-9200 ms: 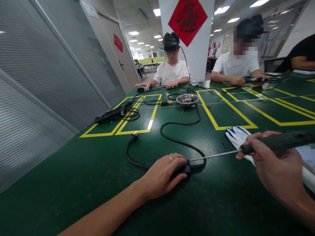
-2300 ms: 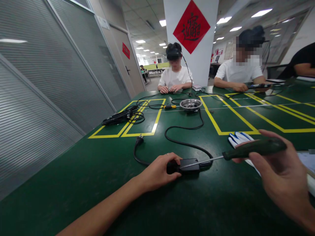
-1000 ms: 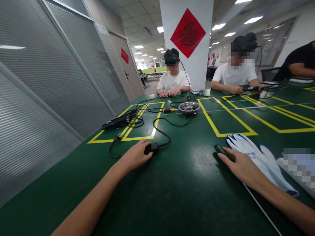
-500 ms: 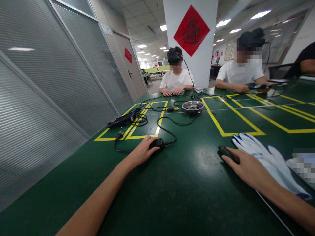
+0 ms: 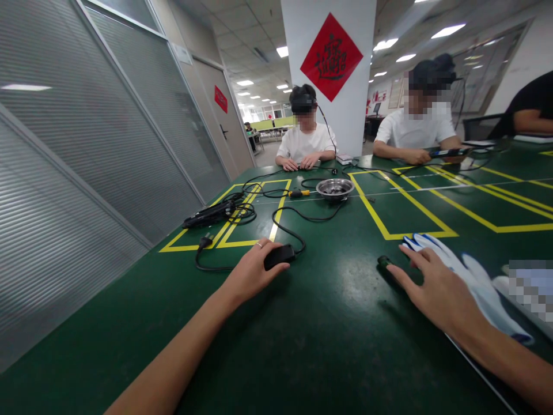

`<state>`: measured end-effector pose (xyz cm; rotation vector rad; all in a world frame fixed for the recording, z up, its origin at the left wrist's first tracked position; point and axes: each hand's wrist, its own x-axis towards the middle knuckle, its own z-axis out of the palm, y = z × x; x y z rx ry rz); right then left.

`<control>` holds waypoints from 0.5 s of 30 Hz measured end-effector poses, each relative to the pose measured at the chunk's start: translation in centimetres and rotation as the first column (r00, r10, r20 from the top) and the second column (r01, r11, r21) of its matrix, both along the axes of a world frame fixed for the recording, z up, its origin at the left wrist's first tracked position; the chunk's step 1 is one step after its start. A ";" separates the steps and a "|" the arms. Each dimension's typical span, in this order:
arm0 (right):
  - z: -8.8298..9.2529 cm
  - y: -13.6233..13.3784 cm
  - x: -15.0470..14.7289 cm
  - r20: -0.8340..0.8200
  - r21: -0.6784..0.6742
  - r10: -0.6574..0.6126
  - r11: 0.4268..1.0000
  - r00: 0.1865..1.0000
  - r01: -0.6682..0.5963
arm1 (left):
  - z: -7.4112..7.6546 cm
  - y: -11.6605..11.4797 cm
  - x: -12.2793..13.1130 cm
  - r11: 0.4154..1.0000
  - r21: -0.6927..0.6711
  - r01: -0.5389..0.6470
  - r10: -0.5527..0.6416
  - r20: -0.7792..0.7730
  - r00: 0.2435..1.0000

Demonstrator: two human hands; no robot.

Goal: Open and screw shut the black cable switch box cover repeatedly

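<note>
My left hand is closed around a black power adapter, its thumb along the near side. From the adapter, one cord runs left to a plug on the table, and another curves back toward a metal bowl with small dark items in it. My right hand is open, fingers spread and raised. Its thumb is at a dark, rounded, handle-like object lying on the table, partly hidden beneath the hand. White gloves with blue edges lie just beyond the right hand.
The green table carries yellow tape outlines. Bundled black cables lie at the left, a yellow-and-black screwdriver beside the bowl. Two people in white shirts sit across; another person's dark sleeve shows at far right.
My right hand has loosened from the dark handle-like object, its fingers lifting and spreading. My left hand keeps hold of the adapter, now turned slightly. The view has shifted a little.
</note>
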<state>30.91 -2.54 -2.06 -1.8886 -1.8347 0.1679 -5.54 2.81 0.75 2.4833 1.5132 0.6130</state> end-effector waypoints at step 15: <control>1.0 -2.7 -6.5 -0.966 -0.159 -0.001 0.792 0.260 -0.589 | -0.8 -6.9 7.6 0.946 -0.173 0.274 -0.250 0.146 0.957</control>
